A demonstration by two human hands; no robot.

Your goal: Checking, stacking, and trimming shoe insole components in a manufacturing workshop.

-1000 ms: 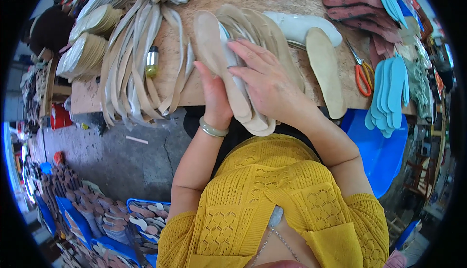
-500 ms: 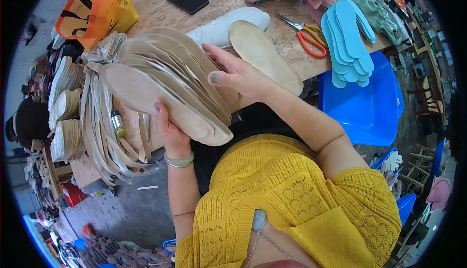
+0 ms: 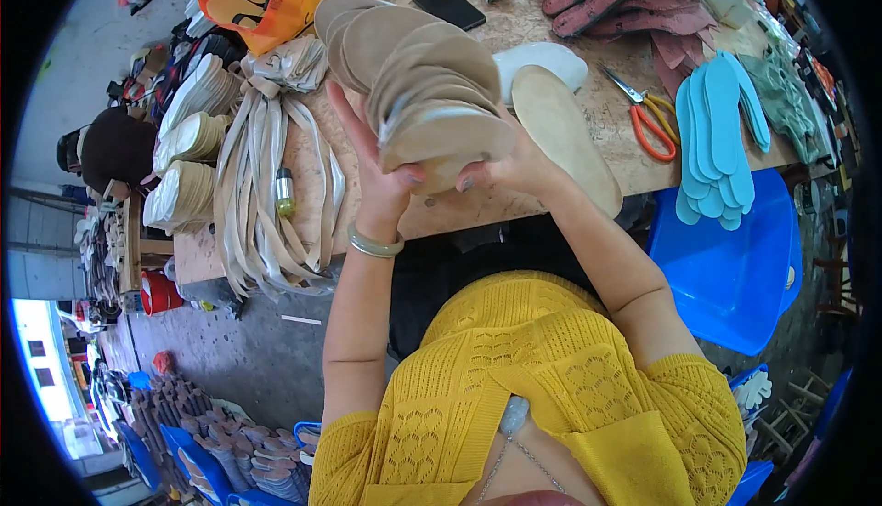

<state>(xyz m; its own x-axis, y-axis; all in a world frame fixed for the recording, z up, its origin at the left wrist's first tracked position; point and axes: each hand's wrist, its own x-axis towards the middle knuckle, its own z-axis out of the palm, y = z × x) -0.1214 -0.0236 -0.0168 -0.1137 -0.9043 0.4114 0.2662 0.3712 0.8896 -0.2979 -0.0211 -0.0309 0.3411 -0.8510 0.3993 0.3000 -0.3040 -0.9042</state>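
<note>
The person holds a fanned stack of beige, sole-shaped insole pieces (image 3: 418, 83) upright above the near edge of the worn wooden worktable (image 3: 588, 138), lifted clear of its surface. The left hand (image 3: 377, 180) wraps the stack from below and the left side, thumb pressed on the front piece, closed on the stack; the right hand (image 3: 510, 161) clamps the lower right end, fingers curled around it. A pale green bangle (image 3: 374, 246) sits on the left wrist. On the table just right of the stack lies a single beige insole (image 3: 565, 134), with orange-handled scissors (image 3: 643, 115) beyond it and a fan of turquoise foam insoles (image 3: 721, 138) further right. A bundle of cream straps (image 3: 266, 193) hangs over the table's left side.
</note>
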